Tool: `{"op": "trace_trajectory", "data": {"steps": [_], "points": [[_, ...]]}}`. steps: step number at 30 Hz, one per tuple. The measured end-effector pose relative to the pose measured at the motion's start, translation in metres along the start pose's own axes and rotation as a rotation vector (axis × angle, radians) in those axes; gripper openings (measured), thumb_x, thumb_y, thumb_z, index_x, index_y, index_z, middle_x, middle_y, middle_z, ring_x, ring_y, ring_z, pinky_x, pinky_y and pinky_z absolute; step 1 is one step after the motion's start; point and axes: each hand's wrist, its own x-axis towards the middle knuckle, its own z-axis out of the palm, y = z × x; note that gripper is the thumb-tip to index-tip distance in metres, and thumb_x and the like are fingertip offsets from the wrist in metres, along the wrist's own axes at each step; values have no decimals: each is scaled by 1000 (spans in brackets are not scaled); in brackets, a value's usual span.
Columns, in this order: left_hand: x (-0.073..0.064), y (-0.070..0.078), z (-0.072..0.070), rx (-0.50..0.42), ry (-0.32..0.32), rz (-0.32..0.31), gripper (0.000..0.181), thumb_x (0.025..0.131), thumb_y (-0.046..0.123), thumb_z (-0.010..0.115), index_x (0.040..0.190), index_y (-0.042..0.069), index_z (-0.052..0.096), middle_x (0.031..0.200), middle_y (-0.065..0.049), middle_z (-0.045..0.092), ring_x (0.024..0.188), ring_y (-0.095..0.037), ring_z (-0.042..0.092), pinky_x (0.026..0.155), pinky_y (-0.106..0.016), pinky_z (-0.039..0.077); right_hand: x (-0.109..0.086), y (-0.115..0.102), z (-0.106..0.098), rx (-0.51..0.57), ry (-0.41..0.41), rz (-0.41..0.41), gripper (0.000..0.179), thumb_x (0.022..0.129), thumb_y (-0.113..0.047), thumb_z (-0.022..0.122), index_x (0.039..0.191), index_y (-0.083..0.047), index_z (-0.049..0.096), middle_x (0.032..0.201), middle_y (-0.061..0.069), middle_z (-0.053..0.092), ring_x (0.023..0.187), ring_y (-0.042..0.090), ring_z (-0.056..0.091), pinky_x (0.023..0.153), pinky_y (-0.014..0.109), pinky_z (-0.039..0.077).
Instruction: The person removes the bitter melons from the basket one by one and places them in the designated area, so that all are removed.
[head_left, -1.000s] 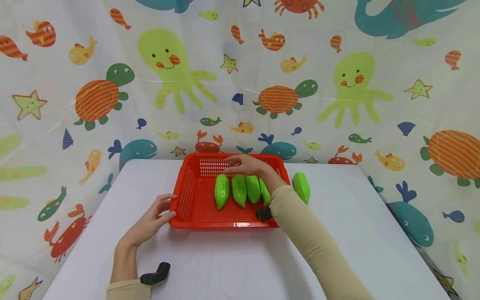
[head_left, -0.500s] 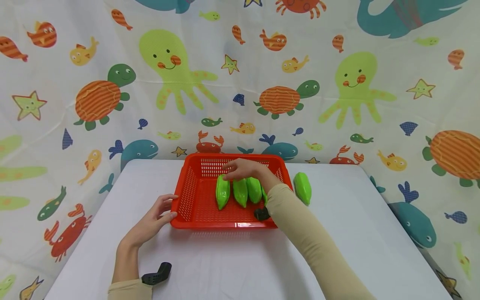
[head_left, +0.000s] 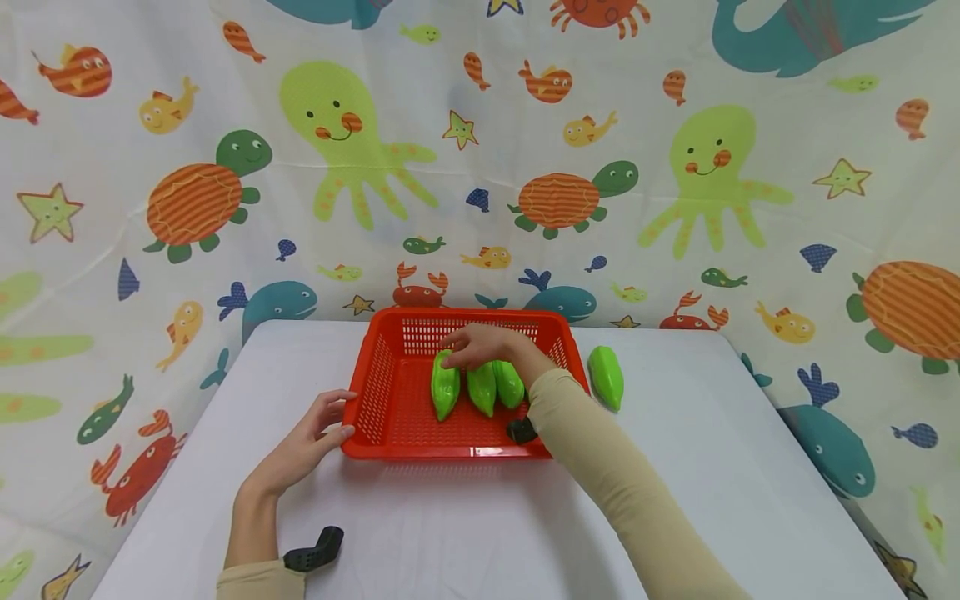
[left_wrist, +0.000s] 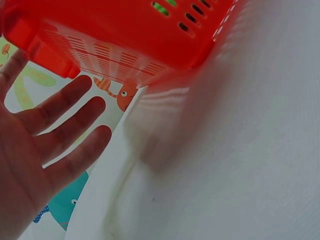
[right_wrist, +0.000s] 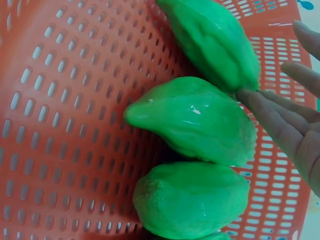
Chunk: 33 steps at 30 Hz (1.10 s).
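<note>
My left hand (head_left: 311,433) is at the left end of a red plastic basket (head_left: 457,451), thumb and forefinger at its rim; in the left wrist view the other fingers (left_wrist: 75,115) are spread below the rim. Inside the basket, glossy green papaya-like fruits lie in a row. My right hand (head_left: 487,346) is over the back of that row. Its thumb tip is right at the end of the leftmost green fruit (head_left: 444,392), where the second green fruit (right_wrist: 195,120) lies close alongside. A third green fruit (right_wrist: 192,200) lies beside that one; the right forearm hides more.
Another green fruit (head_left: 606,379) lies on the white table (head_left: 720,450), just right of the basket. Behind the table hangs a white curtain (head_left: 480,250) printed with sea animals. Black wrist devices (head_left: 315,550) sit on both wrists.
My right hand has come down and slightly left, toward the leftmost green fruit, covering the back ends of the middle ones. My left hand stays at the basket's left rim.
</note>
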Motion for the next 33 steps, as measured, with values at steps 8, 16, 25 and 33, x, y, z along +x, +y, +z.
{"op": "trace_trajectory", "data": {"steps": [8, 16, 25, 33], "points": [[0, -3, 2, 4, 7, -7, 61, 94, 33, 63, 145, 24, 31, 149, -15, 34, 134, -42, 34, 97, -58, 46, 4, -3, 5, -243, 15, -62, 54, 94, -34, 65, 143, -14, 51, 141, 5, 53, 124, 19, 52, 105, 36, 42], [-2, -3, 5, 19, 17, -9, 59, 95, 34, 61, 145, 24, 31, 148, -16, 34, 134, -43, 35, 97, -59, 46, 11, -3, 13, -341, 14, -73, 44, 93, -28, 67, 135, -17, 60, 137, 6, 56, 124, 23, 52, 106, 36, 40], [-2, -1, 5, 6, 7, -3, 59, 95, 33, 61, 145, 23, 31, 149, -16, 34, 135, -42, 34, 97, -58, 46, 15, -3, 20, -368, 29, -66, 44, 93, -24, 68, 135, -20, 60, 139, 6, 54, 124, 22, 50, 107, 37, 39], [-4, 1, 6, -10, 16, -19, 61, 94, 32, 63, 145, 23, 31, 148, -15, 35, 134, -42, 36, 96, -57, 47, 18, -3, 23, -382, 6, -55, 48, 92, -22, 70, 138, -20, 57, 142, 3, 50, 126, 19, 46, 111, 36, 34]]}}
